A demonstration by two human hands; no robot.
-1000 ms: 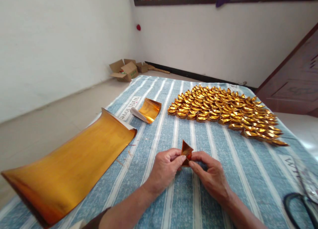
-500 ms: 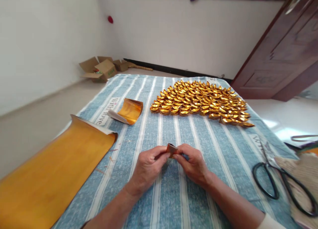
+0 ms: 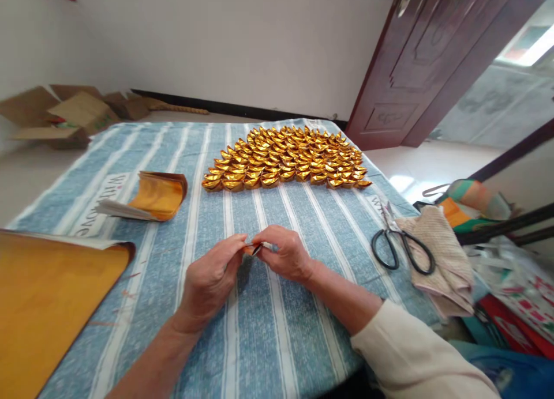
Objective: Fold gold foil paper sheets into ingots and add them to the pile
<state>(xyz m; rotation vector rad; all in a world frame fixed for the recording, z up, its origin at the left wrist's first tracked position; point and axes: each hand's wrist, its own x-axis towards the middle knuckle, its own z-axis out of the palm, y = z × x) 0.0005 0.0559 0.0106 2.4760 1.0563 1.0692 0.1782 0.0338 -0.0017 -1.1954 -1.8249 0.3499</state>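
Observation:
A small folded piece of gold foil paper (image 3: pixel 251 250) is pinched between the fingertips of both hands, above the striped cloth. Its open, curled end faces me. My left hand (image 3: pixel 212 277) grips its left side with thumb and forefinger. From the other side, my right hand (image 3: pixel 283 252) holds it with bent fingers; a pale bit shows at these fingers, too small to make out. Beyond the hands stand many folded gold paper ingots (image 3: pixel 285 160) in tight rows. A curled stack of gold foil sheets (image 3: pixel 160 196) lies to the left.
A large gold foil sheet (image 3: pixel 52 295) covers the near left of the striped tablecloth (image 3: pixel 329 226). Black-handled scissors (image 3: pixel 400 237) lie at the right edge beside a beige towel (image 3: pixel 441 255). Cardboard boxes (image 3: pixel 73 116) stand on the floor behind. A brown door (image 3: pixel 415 59) is at the back right.
My view has swung to the right, so the table's things appear further left. Both hands keep the foil piece, which is now turned and tilted differently, with the right fingers reaching over it.

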